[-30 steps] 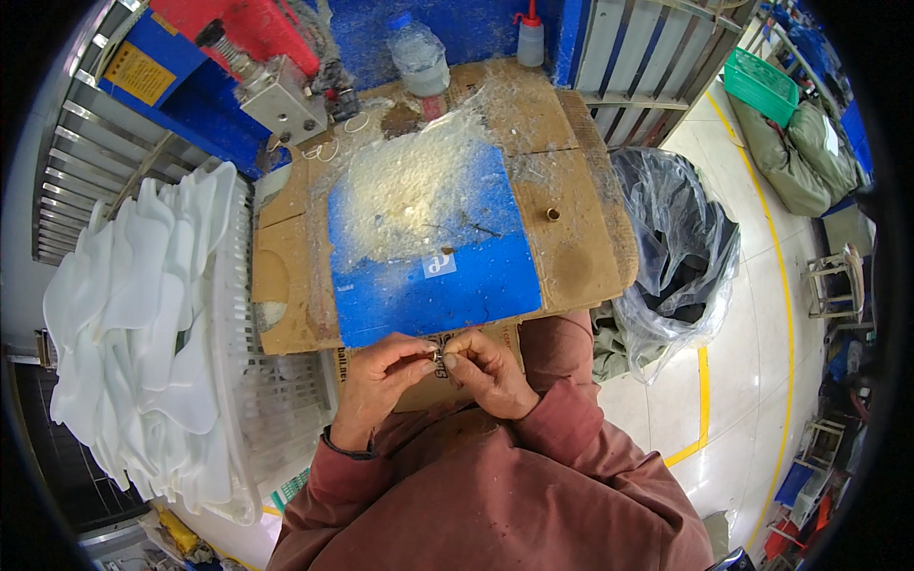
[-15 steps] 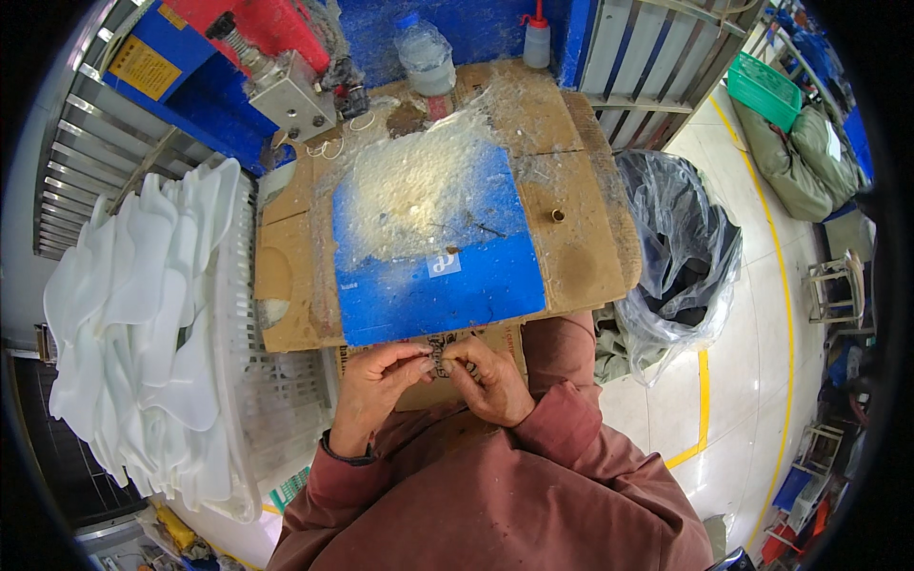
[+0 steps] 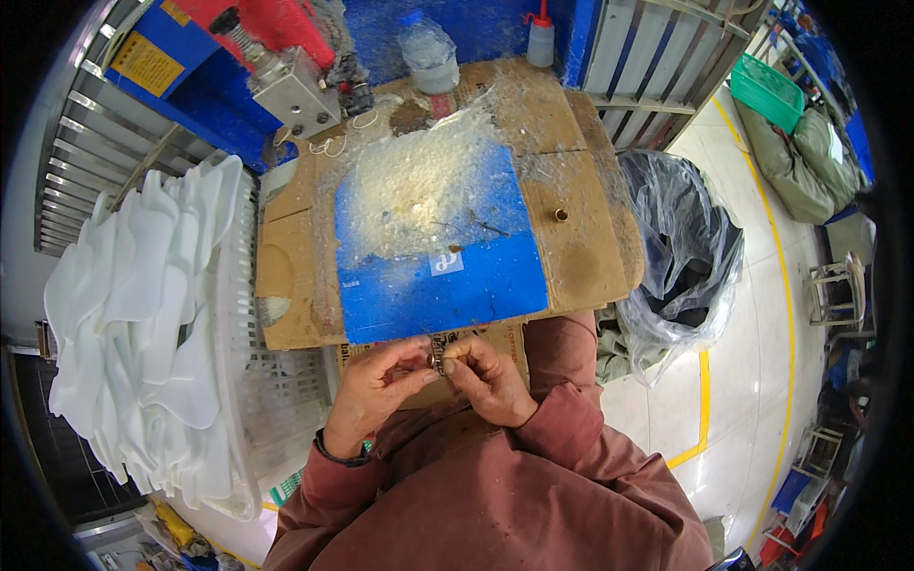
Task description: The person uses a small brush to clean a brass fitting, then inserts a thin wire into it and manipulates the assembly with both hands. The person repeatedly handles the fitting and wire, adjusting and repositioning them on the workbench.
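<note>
My left hand and my right hand meet fingertip to fingertip just in front of the near edge of a blue sheet. The right thumb and forefinger pinch together. On the left, the thumb and curled fingers close toward the same spot. Something tiny sits between the fingertips, too small to make out. The blue sheet lies on a cardboard-covered bench, its far part under a heap of pale yellowish granules.
White curved plastic pieces fill a crate at left. A small brass-coloured ring lies on the cardboard. Behind stand a metal block fixture, a clear bottle and a red-tipped squeeze bottle. A bag-lined bin stands right.
The left thumb has dropped a little lower, with a wider gap to the left fingers. My right hand stays nearly where it was, and the view has shifted slightly.
</note>
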A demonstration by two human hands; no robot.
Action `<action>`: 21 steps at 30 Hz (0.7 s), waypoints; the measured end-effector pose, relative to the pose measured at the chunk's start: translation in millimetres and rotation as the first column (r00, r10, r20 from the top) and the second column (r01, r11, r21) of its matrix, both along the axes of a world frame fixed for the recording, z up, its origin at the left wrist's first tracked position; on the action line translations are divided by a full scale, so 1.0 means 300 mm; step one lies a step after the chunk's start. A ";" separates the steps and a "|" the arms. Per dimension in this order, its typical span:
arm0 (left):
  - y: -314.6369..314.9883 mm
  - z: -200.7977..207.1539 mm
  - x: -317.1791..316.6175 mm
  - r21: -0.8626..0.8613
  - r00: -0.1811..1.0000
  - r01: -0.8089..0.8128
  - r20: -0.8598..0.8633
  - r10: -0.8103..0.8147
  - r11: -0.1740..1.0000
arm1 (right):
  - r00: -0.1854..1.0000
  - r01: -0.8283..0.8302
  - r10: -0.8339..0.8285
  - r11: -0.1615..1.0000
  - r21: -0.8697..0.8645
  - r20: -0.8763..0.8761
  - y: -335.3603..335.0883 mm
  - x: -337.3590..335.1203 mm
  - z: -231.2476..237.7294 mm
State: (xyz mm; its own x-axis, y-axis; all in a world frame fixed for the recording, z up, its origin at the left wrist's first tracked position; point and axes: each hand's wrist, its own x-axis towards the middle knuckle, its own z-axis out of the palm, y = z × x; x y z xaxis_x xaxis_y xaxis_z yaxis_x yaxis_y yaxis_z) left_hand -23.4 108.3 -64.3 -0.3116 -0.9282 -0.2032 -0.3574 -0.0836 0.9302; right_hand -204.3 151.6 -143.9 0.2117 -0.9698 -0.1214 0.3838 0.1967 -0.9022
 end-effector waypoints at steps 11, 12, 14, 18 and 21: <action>-0.020 -0.015 0.012 -0.301 0.977 0.212 0.073 -0.199 0.930 | 0.965 -0.098 0.076 0.992 0.077 0.251 0.005 -0.002 -0.008; -0.021 -0.015 0.008 -0.315 0.978 0.208 0.054 -0.202 0.926 | 0.955 -0.108 0.077 0.990 0.095 0.288 0.005 -0.002 -0.008; -0.017 -0.014 -0.002 -0.204 0.992 0.112 -0.032 -0.121 0.973 | 0.971 -0.073 0.061 0.996 0.046 0.231 0.005 0.000 -0.005; 0.000 -0.002 0.004 0.003 1.000 -0.002 -0.009 0.002 1.000 | 0.990 -0.027 0.028 1.000 -0.015 0.138 0.005 0.008 0.002; 0.004 -0.001 0.010 0.007 0.999 0.022 0.036 -0.022 1.000 | 0.995 -0.013 0.015 1.000 -0.023 0.099 0.008 0.006 0.000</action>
State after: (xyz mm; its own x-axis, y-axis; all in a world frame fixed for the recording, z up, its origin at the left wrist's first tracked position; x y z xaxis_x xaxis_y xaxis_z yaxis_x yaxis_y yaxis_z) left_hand -20.3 109.5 -64.5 -0.3243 -0.9198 -0.2210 -0.3929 -0.0816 0.9160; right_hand -202.4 154.1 -143.9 0.2352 -0.9689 -0.0771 0.4689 0.1826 -0.8642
